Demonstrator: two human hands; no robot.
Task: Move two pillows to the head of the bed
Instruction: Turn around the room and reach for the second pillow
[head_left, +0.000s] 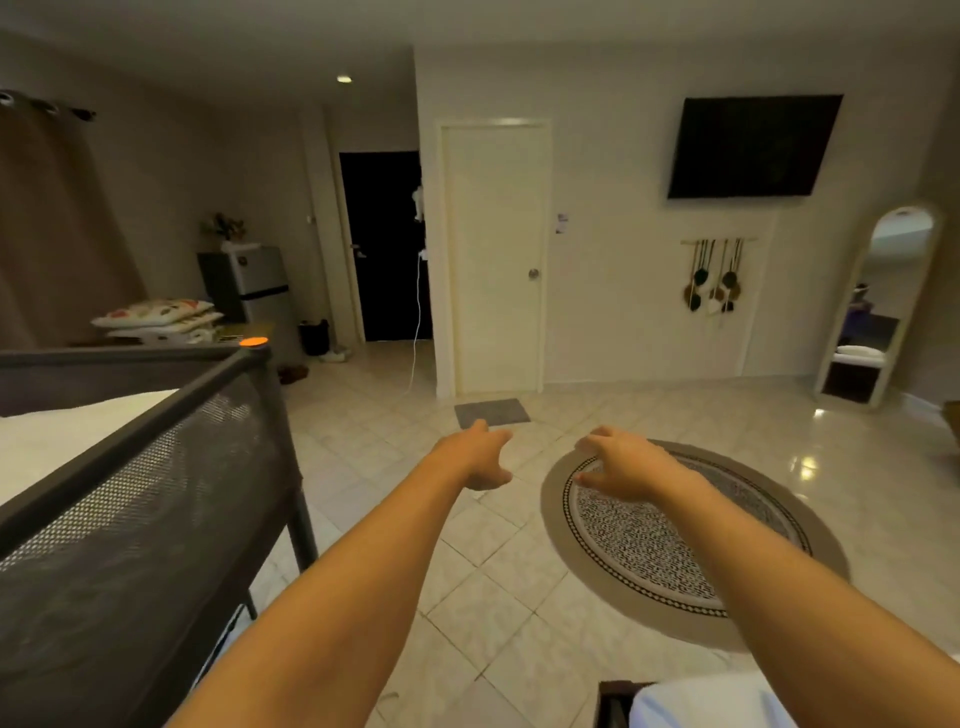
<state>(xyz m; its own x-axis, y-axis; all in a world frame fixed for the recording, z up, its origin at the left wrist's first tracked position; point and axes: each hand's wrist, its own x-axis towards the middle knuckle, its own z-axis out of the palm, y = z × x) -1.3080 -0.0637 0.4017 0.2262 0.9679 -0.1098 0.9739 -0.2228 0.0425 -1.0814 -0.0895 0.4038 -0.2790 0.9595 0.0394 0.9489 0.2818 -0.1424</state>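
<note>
Both arms extend forward over the floor, held apart at about the same height. The left hand (480, 457) is empty, fingers loosely spread and slightly curled, palm facing down and inward. The right hand (621, 462) is likewise empty, fingers spread and pointing left toward the other hand; the two hands do not touch. Beneath and right of the right hand, a round patterned rug (691, 545) lies on the tiled floor (467, 597). A small grey mat (492, 412) lies just beyond the left hand, in front of a closed white door (496, 260). On the near left stands a dark cot with mesh sides (130, 519), a white mattress visible inside it. The pillows (158, 318), patterned and stacked, rest far left beyond the cot, near a small grey refrigerator (254, 283); the surface under them cannot be made out. A dark wall-mounted screen (753, 145) hangs on the far wall to the right, above a hanging wall ornament (714, 280). An arched floor mirror (883, 306) leans at the far right. A white fabric edge (706, 701) shows at the near bottom right.
</note>
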